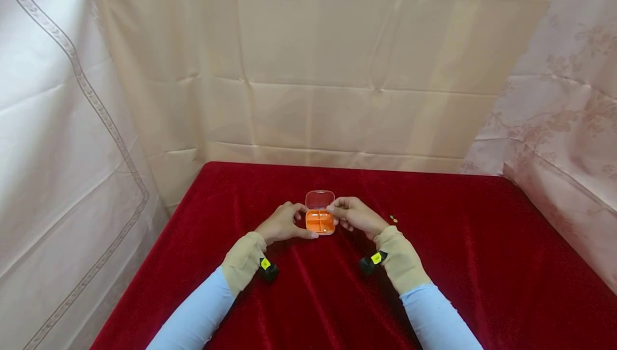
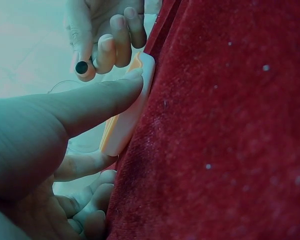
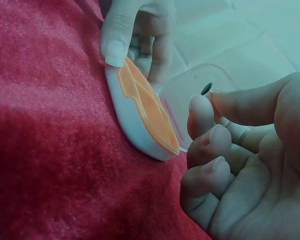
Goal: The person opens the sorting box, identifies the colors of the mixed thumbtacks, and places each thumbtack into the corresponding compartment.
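Observation:
A small pill box point(image 1: 313, 223) with an orange divided insert, a white base and its clear lid point(image 1: 320, 199) raised at the back sits on the red cloth. My left hand point(image 1: 287, 223) holds it from the left, thumb point(image 2: 115, 97) along the near side and a finger at the far side. Over the box's right side, my right hand point(image 1: 355, 215) pinches a thumbtack point(image 3: 207, 89) between thumb and index finger, its round flat head dark in both wrist views. A tiny gold-coloured piece point(image 1: 325, 230) shows in the front right compartment.
Two small gold-coloured pieces point(image 1: 393, 218) lie on the red cloth point(image 1: 458, 253), to the right of my right hand. A beige curtain point(image 1: 308, 71) hangs behind the table, with pale patterned cloth point(image 1: 569, 98) at the right side.

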{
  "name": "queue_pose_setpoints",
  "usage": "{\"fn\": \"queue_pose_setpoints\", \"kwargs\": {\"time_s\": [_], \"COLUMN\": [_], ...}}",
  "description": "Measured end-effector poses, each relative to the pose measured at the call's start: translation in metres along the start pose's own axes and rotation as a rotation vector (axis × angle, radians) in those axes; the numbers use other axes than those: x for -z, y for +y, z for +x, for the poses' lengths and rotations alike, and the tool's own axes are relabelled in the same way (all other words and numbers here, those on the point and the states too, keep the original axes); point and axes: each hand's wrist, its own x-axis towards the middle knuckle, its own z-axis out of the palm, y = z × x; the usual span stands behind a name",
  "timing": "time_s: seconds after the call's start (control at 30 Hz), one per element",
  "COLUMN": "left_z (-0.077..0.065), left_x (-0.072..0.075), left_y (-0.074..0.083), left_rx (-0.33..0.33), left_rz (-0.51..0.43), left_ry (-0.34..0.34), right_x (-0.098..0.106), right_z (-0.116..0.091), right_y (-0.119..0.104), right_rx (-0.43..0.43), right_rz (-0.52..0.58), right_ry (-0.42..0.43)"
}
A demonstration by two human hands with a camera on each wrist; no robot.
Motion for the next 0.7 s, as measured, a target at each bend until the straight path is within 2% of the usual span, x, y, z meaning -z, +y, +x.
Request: {"fn": "queue_pose_setpoints", "kwargs": {"time_s": [0.4,0.7], "left_z": [0.0002,-0.0025], "left_x": [0.0002,0.0012], "left_y": [-0.0008,0.0021], "left_rx": [-0.004,-0.010], "left_rz": [-0.004,-0.001], "left_ry": [0.006,0.004], "right_x": [-0.0053,-0.0091], "right_z": [0.0015,0.0042], "right_y": [0.0006,0.0033], "right_rx": [0.008,0.007], "right_rz": [-0.001,0.014], "right_ry": [0.023,0.086]}}
